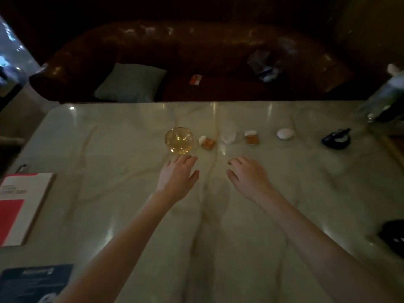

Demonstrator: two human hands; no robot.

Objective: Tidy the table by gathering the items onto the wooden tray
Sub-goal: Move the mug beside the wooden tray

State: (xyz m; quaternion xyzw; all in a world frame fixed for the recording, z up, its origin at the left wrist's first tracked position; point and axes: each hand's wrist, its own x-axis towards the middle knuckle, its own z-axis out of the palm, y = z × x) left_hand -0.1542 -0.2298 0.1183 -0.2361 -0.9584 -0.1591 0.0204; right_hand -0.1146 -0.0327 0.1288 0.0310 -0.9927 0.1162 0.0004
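A row of small items lies across the middle of the marble table [218,226]: a round amber glass ball [179,140], a tipped orange bottle with a white cap [206,142], a clear crumpled wrapper [228,137], an upright orange bottle [252,137], a white egg-shaped object [285,134] and a black object [336,139]. My left hand [178,176] hovers open just in front of the glass ball, fingertips close to it. My right hand [247,174] hovers open in front of the wrapper. Neither hand holds anything. A wooden edge [393,152] shows at the far right.
A red-and-white booklet [21,206] and a dark blue packet [32,283] lie at the left front. A clear bottle [384,99] stands at the right rear, a black item [393,237] at the right edge. A brown leather sofa [185,60] with a grey cushion [131,83] is behind the table.
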